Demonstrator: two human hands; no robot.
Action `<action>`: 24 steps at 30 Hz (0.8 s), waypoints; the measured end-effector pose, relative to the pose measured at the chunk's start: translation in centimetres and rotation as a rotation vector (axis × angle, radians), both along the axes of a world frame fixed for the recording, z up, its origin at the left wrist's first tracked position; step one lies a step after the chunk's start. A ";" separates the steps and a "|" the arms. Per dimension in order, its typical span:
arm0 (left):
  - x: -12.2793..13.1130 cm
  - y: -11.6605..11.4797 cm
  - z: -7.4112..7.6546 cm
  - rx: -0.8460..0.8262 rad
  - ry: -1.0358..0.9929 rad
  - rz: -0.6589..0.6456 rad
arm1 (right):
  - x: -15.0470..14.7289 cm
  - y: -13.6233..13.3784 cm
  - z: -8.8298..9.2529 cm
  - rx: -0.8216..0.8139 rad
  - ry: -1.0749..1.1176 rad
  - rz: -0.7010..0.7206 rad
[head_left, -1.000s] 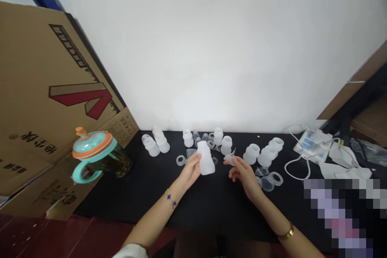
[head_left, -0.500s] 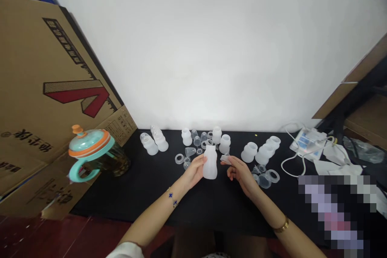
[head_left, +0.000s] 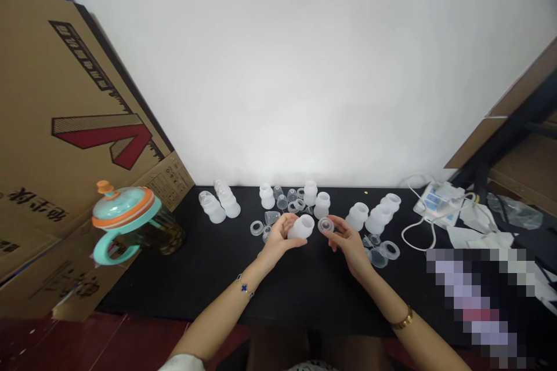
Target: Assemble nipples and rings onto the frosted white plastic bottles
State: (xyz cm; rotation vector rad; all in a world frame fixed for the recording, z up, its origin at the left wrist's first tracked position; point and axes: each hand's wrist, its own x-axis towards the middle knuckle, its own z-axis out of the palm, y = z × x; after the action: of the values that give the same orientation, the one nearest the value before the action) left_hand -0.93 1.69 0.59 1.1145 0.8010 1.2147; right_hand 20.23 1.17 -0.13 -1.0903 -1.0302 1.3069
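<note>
1. The left hand (head_left: 278, 240) grips an uncapped bottle (head_left: 297, 229) over the table (head_left: 287, 301).
2. The right hand (head_left: 350, 246) pinches a ring (head_left: 325, 225), just apart.
3. Two covered bottles (head_left: 214, 211) look done; open bottles (head_left: 357, 218) and loose parts (head_left: 282, 202) remain.

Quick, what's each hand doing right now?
Left hand: closed around a white bottle, its open mouth showing.
Right hand: holding a clear ring-shaped piece by its edge.

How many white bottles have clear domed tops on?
2: a waisted white plastic bottle far left on the black table; another just right of it. None seems hidden. The white bottle in the left hand is open.
</note>
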 end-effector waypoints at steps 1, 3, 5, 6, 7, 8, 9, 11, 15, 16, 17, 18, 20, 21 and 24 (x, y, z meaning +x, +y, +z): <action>0.0 0.0 0.0 -0.014 -0.007 0.008 | 0.0 0.0 0.1 -0.005 0.004 0.000; 0.0 0.0 0.1 -0.016 -0.001 0.036 | -0.1 0.0 0.2 -0.026 0.017 0.004; 0.0 -0.1 0.2 0.026 0.052 0.070 | -0.1 -0.1 0.3 -0.052 0.041 0.000; -0.1 -0.1 0.2 0.051 0.085 0.081 | -0.1 -0.1 0.3 -0.063 0.054 0.001; -0.1 -0.2 0.3 0.067 0.110 0.081 | -0.1 -0.1 0.4 -0.069 0.067 0.006; -0.1 -0.2 0.3 0.068 0.122 0.068 | -0.1 -0.1 0.4 -0.072 0.080 0.015; -0.2 -0.3 0.4 0.055 0.121 0.043 | 0.0 -0.1 0.4 -0.076 0.092 0.026; -0.2 -0.4 0.6 0.008 0.100 -0.028 | 0.0 -0.1 0.4 -0.085 0.116 0.048; 0.1 -0.6 0.8 -0.038 0.143 -0.140 | 0.0 0.0 0.4 -0.107 0.191 0.007; 0.2 -0.7 0.8 -0.033 0.170 -0.156 | 0.0 0.1 0.3 -0.104 0.206 -0.015; 0.2 -0.8 0.7 -0.024 0.198 -0.167 | 0.0 0.1 0.3 -0.099 0.213 -0.034; 0.3 -0.8 0.7 -0.012 0.226 -0.179 | 0.1 0.1 0.2 -0.091 0.212 -0.047; 0.4 -0.9 0.4 0.013 0.277 -0.202 | 0.1 0.0 0.2 -0.074 0.195 -0.038; 0.4 -0.9 0.3 0.022 0.297 -0.213 | 0.1 0.0 0.2 -0.068 0.185 -0.023; 0.3 -0.8 -0.1 0.026 0.313 -0.235 | 0.1 -0.2 0.5 -0.067 0.160 0.025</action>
State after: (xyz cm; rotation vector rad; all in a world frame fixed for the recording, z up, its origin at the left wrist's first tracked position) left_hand -0.59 0.89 0.49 1.3998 0.8621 0.8680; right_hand 20.29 0.97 0.33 -1.0075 -0.8884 1.4335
